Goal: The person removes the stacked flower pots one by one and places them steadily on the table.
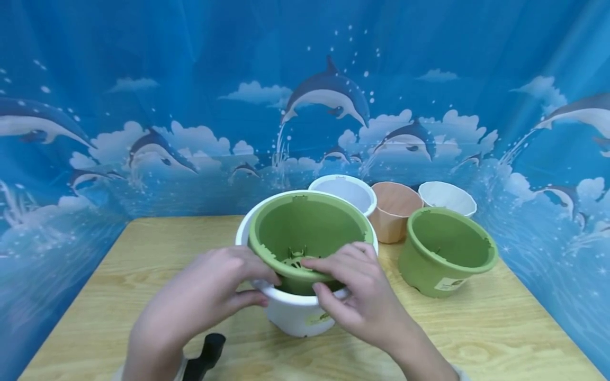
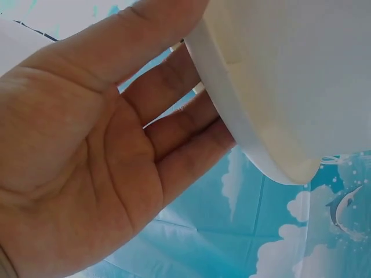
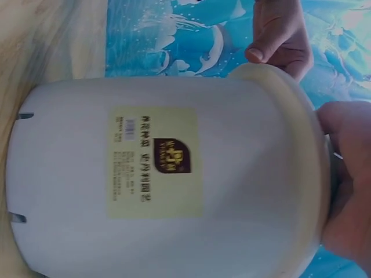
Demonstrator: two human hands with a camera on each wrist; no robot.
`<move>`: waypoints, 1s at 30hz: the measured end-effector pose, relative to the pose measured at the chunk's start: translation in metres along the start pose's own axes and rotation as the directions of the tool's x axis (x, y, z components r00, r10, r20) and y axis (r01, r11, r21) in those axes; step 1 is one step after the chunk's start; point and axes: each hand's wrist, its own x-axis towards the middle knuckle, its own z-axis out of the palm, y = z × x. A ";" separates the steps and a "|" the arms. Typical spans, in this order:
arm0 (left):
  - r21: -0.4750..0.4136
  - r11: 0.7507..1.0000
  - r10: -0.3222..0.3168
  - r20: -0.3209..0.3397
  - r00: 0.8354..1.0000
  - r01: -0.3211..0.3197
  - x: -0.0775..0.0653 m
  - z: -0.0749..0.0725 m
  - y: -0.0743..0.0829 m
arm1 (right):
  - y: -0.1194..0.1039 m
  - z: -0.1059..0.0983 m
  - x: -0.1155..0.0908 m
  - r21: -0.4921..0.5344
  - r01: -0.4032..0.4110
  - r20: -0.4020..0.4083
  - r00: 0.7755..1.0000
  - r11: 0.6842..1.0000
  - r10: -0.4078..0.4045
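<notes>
A green flower pot point(image 1: 314, 217) sits tilted inside a larger white flower pot point(image 1: 290, 315) in the head view. My left hand point(image 1: 212, 283) is at the white pot's near-left rim, thumb outside and fingers reaching over it; the left wrist view shows the hand point(image 2: 110, 139) against the white rim point(image 2: 232, 98). With thumb and index finger, my right hand point(image 1: 362, 291) pinches the green pot's near rim, the index finger inside. The right wrist view shows the white pot's side with a label point(image 3: 153, 162), my right hand point(image 3: 351, 179) at its rim. Some fingertips are hidden.
Another green pot point(image 1: 436, 272) stands to the right. Behind are a white pot point(image 1: 343, 193), a terracotta-coloured pot point(image 1: 391, 227) and a smaller white pot point(image 1: 448, 196). A black object point(image 1: 209, 352) lies by my left forearm. A dolphin-print curtain point(image 1: 214, 69) hangs behind the wooden table point(image 1: 109, 301).
</notes>
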 end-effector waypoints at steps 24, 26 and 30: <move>-0.040 0.998 0.040 0.006 0.999 -0.040 -0.001 0.002 -0.001 | 0.005 -0.023 -0.002 -0.211 0.009 0.056 0.998 0.977 0.003; -0.046 0.998 0.054 0.005 0.999 -0.054 -0.001 0.003 -0.001 | 0.005 -0.021 -0.001 -0.212 0.026 0.019 1.000 0.977 -0.022; -0.044 0.997 0.069 0.011 0.998 -0.069 -0.001 0.004 -0.002 | 0.006 -0.017 0.002 -0.207 0.048 -0.067 0.996 0.977 -0.064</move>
